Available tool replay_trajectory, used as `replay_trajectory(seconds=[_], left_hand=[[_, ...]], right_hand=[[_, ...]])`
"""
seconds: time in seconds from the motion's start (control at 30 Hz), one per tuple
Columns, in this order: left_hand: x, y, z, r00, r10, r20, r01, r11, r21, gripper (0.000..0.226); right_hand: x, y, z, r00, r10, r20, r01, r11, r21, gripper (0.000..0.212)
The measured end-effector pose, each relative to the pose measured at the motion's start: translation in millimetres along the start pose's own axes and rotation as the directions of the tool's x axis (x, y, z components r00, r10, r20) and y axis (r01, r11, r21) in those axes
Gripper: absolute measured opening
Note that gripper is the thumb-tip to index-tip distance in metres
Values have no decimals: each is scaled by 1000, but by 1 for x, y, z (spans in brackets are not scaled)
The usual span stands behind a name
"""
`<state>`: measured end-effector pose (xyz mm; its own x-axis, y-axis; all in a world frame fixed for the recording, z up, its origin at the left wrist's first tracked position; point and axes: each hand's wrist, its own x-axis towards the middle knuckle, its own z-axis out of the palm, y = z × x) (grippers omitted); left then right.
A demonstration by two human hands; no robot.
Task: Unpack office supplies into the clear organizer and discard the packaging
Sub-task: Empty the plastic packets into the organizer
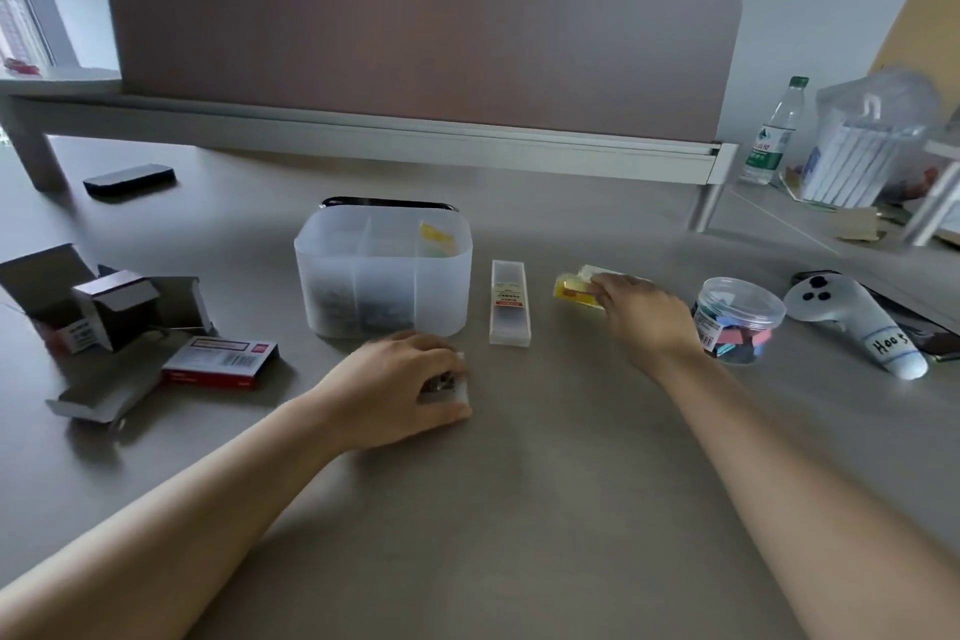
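The clear organizer stands mid-table, with dark small items in its left compartments and a yellow item at its right. Just in front of it, my left hand grips a small clear box of dark metal pieces on the table. My right hand pinches a small yellow-and-clear pack to the right of the organizer. A long clear case with a red label lies between the organizer and that pack.
Opened grey cartons and a red box lie at the left. A round clear jar of coloured pieces and a white controller sit at the right. A black case, a water bottle and a partition stand behind.
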<state>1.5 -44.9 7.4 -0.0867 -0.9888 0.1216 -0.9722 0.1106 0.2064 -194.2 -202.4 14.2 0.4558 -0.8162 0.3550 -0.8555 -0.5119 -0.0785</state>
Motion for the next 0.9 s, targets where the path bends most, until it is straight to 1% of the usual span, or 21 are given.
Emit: replay_trajectory(seconds=[0.07, 0.1, 0.13, 0.17, 0.2, 0.23, 0.3, 0.33, 0.37, 0.4, 0.43, 0.47, 0.5, 0.57, 0.6, 0.67, 0.7, 0.73, 0.8, 0.83, 0.9], left_hand=[[-13, -6, -6, 996, -85, 0, 85, 994, 72, 69], [-19, -9, -7, 991, -135, -7, 135, 985, 109, 76], [-24, -12, -9, 983, -180, -28, 182, 975, 127, 76], [-29, -13, -10, 974, -215, -66, 222, 968, 118, 68], [-32, -12, -10, 965, -235, -121, 245, 966, 82, 60], [-35, -10, -10, 952, -249, -177, 255, 967, 17, 57], [-39, -4, -11, 923, -271, -274, 233, 959, -164, 57], [-40, 0, -11, 908, -287, -304, 205, 939, -276, 54], [-41, 5, -11, 903, -312, -296, 178, 898, -403, 50], [-43, 8, -10, 906, -332, -262, 143, 824, -549, 44], [-44, 12, -11, 913, -349, -213, 109, 710, -696, 35], [-45, 15, -12, 917, -360, -170, 79, 584, -808, 27], [-46, 17, -14, 919, -369, -140, 63, 487, -871, 23], [-45, 16, -17, 900, -422, -114, 54, 367, -928, 20], [-45, 13, -20, 881, -462, -99, 55, 309, -949, 20], [-46, 6, -24, 861, -504, -70, 48, 218, -975, 21], [-47, 2, -26, 865, -498, -57, 49, 197, -979, 21], [-49, -2, -27, 874, -485, -42, 60, 194, -979, 21], [-52, -8, -28, 893, -450, -11, 93, 209, -973, 18], [-52, -9, -28, 902, -433, 3, 108, 219, -970, 18], [-52, -11, -28, 917, -399, 21, 124, 235, -964, 18]], right_hand=[[-14, -9, -11, 995, -1, -101, 14, 991, 131, 29], [-22, -15, -18, 988, 12, -151, 25, 970, 240, 29], [-29, -23, -23, 980, 31, -198, 45, 928, 369, 27], [-37, -31, -28, 972, 54, -227, 68, 865, 497, 26], [-43, -40, -32, 970, 79, -231, 79, 793, 604, 24], [-49, -49, -35, 972, 102, -213, 74, 726, 684, 22], [-59, -65, -37, 980, 130, -152, 40, 617, 786, 20], [-62, -73, -36, 984, 133, -121, 24, 572, 820, 20], [-65, -80, -34, 987, 132, -93, 10, 527, 850, 19], [-68, -87, -33, 989, 130, -67, -4, 480, 877, 18], [-69, -94, -32, 991, 130, -36, -24, 433, 901, 18], [-71, -101, -31, 992, 126, 3, -51, 385, 922, 19], [-71, -108, -29, 992, 113, 48, -83, 337, 938, 22], [-71, -120, -27, 990, 60, 125, -137, 253, 958, 25], [-69, -125, -26, 988, 29, 153, -155, 238, 959, 23], [-65, -131, -25, 988, -23, 154, -140, 306, 942, 21], [-62, -133, -25, 990, -50, 135, -110, 342, 933, 19], [-60, -135, -24, 990, -78, 120, -85, 355, 931, 19], [-58, -138, -21, 988, -117, 99, -49, 374, 926, 26], [-58, -138, -20, 989, -120, 81, -27, 399, 916, 28], [-57, -138, -18, 991, -129, 43, 20, 451, 892, 22]])
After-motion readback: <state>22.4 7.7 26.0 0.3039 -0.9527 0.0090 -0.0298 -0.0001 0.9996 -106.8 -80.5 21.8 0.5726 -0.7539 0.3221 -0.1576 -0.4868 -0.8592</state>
